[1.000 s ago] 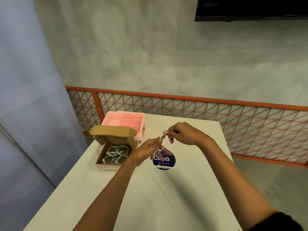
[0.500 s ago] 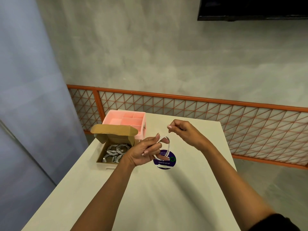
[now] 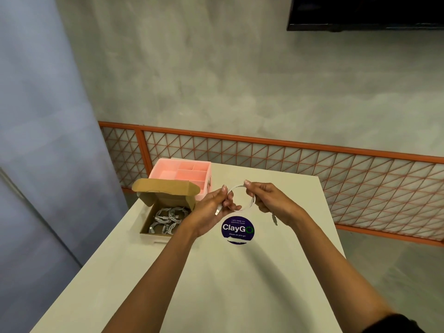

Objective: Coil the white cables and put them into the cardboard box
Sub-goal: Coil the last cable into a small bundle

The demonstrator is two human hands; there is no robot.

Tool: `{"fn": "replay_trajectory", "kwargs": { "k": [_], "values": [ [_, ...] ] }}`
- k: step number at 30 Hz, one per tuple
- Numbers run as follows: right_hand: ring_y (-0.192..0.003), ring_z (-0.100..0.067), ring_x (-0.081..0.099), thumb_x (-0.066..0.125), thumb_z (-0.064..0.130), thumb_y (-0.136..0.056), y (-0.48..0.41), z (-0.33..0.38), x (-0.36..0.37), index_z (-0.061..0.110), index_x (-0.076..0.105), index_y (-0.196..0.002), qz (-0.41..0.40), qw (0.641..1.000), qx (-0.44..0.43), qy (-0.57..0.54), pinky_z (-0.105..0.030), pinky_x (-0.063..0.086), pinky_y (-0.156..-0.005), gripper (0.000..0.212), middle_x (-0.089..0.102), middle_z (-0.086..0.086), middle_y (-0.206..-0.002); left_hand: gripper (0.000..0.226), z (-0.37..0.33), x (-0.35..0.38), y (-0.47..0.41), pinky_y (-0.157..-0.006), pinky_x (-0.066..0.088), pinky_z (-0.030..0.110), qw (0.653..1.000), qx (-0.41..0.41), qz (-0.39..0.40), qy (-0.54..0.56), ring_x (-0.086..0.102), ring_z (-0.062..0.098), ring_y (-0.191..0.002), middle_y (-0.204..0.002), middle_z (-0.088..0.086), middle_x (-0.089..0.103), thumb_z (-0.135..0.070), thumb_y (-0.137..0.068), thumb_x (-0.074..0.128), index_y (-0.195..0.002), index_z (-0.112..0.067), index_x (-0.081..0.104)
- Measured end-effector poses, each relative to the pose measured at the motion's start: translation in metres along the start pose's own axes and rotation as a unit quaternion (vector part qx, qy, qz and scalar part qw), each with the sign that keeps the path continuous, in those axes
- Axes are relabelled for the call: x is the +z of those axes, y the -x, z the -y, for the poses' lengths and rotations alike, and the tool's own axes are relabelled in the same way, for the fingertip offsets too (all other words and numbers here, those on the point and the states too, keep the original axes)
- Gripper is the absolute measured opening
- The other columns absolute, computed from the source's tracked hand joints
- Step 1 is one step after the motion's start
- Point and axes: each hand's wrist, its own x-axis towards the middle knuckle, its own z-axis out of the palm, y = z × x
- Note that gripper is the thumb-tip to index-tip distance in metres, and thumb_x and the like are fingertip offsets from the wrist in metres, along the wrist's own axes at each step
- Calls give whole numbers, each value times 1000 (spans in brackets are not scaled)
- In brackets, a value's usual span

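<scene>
Loosely looped white cable (image 3: 249,205) (thin, one ring) between both hands

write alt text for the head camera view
The left hand and right hand hold a white cable looped into a ring above a table. At left, an open cardboard box holds coiled cables, a pink organiser behind it.

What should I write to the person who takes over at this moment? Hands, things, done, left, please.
Left hand: pinches one side of the white cable loop.
Right hand: pinches the other side; a loose end hangs below it.
The loop is held above the table, beside the cardboard box.
Done: several coiled cables lie in the open box.
Left: finish this coil, put it in the box.
</scene>
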Motion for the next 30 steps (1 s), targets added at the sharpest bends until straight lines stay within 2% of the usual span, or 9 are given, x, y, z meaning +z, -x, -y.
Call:
{"fn": "replay_trajectory", "kwargs": {
  "k": [4, 7, 11, 15, 18, 21, 23, 26, 30],
  "values": [
    [-49, -9, 20, 47, 51, -93, -5, -8, 5, 17, 47, -65, -57, 998, 8, -6, -20, 21, -47, 44, 26, 4, -52, 33, 12, 10, 0, -79, 51, 23, 989, 66, -62, -114, 50, 9, -68, -68, 0, 40, -29, -103, 29, -83, -10, 47],
    [-49, -8, 26, 45, 47, -96, -7, -14, 5, 10, 60, -80, -72, 997, 9, 12, -20, 26, -48, 43, 31, 5, -55, 33, 17, 12, -3, -77, 44, 26, 976, 68, -88, -189, 44, 9, -68, -69, -4, 41, -35, -102, 28, -82, -14, 43],
    [-58, -7, 37, 38, 28, -102, -3, -18, -8, 9, 62, -102, -40, 999, -14, 35, -18, 36, -56, 30, 43, 4, -66, 32, 16, 3, -5, -72, 36, 26, 980, 62, -93, -166, 38, 8, -65, -65, -9, 39, -37, -102, 29, -80, -17, 42],
    [-66, 4, 55, 51, 19, -97, -1, -20, -19, 9, 67, -97, -5, 987, -45, 155, -14, 45, -66, 19, 69, -1, -81, 35, 12, 1, -8, -66, 33, 21, 984, 54, -100, -139, 35, 8, -62, -62, -8, 36, -34, -103, 29, -75, -17, 40],
    [-64, 0, 58, 60, 16, -92, -5, -25, -20, 9, 70, -89, -53, 971, -43, 230, -11, 45, -60, 12, 68, -1, -78, 31, 12, 2, -7, -61, 35, 18, 986, 52, -77, -138, 30, 8, -60, -66, -5, 31, -34, -103, 29, -80, -18, 42],
    [-53, -3, 60, 62, 8, -90, -11, -25, -19, 1, 69, -88, -147, 975, -59, 154, -10, 49, -56, 10, 66, -9, -68, 32, 14, 5, -3, -65, 44, 15, 985, 35, -32, -169, 27, 8, -58, -67, -4, 27, -34, -103, 29, -79, -17, 39],
    [-51, -2, 61, 62, 4, -89, -14, -21, -18, -1, 69, -89, -181, 977, -67, 94, -12, 52, -58, 9, 66, -10, -66, 32, 15, 9, 1, -75, 43, 21, 982, 19, -2, -186, 26, 8, -58, -67, -5, 26, -35, -103, 29, -77, -17, 36],
    [-53, -4, 63, 61, 4, -89, -17, -14, -15, -4, 67, -94, -177, 983, -53, 17, -16, 54, -60, 11, 66, -11, -68, 31, 13, 16, 5, -77, 37, 30, 983, 12, 28, -181, 30, 3, -53, -59, -15, 33, -33, -103, 29, -80, -14, 34],
    [-55, -7, 63, 61, 3, -89, -17, -10, -10, -3, 64, -98, -132, 986, -10, -104, -19, 55, -61, 12, 63, -10, -70, 32, 9, 16, 6, -76, 35, 30, 983, 23, 37, -181, 36, 0, -51, -55, -16, 37, -34, -103, 29, -79, -15, 38]
  ]
}}
